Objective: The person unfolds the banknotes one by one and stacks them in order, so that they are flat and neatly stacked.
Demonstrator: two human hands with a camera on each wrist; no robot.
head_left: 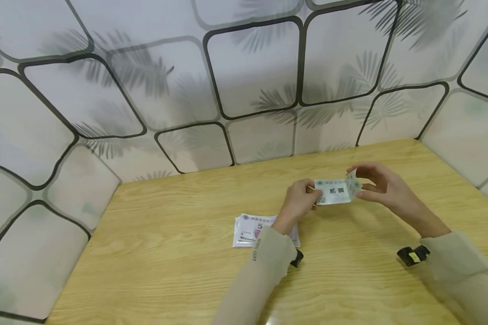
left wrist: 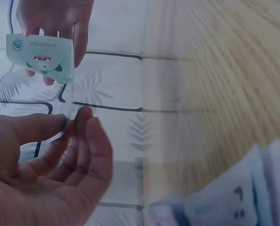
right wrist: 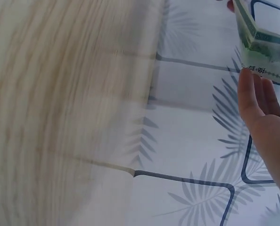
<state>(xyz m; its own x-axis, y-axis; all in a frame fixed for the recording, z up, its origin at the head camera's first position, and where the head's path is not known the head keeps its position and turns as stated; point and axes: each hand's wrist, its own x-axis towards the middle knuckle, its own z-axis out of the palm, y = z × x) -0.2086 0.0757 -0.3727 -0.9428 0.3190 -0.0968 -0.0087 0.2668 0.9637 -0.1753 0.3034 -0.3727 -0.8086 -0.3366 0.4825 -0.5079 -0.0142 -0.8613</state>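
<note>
We hold one green banknote (head_left: 334,191) in the air between both hands, above the far right part of the wooden table (head_left: 179,271). Left hand (head_left: 298,201): finger and thumb pinch the note's left end; in the left wrist view the other fingers (left wrist: 90,155) curl loosely around nothing. Right hand (head_left: 376,183): thumb and fingertips pinch the right end, where the paper is bent up and back toward us in a short flap. The right wrist view shows that folded end (right wrist: 262,44) edge-on, slightly blurred.

Judgement on the step: we appear to be folding the note across its width. To do it well, we should keep the left pinch steady as an anchor, bring the right flap over so that top and bottom edges line up, and only then run a fingertip along the crease. Laying the note flat on the wood would give a sharper line than working in the air.

Near the left forearm, a stack of notes (head_left: 248,230) lies on the table, well apart from the held one, partly hidden by the sleeve (head_left: 264,257). A tiled, leaf-patterned wall (head_left: 227,90) closes the far side
</note>
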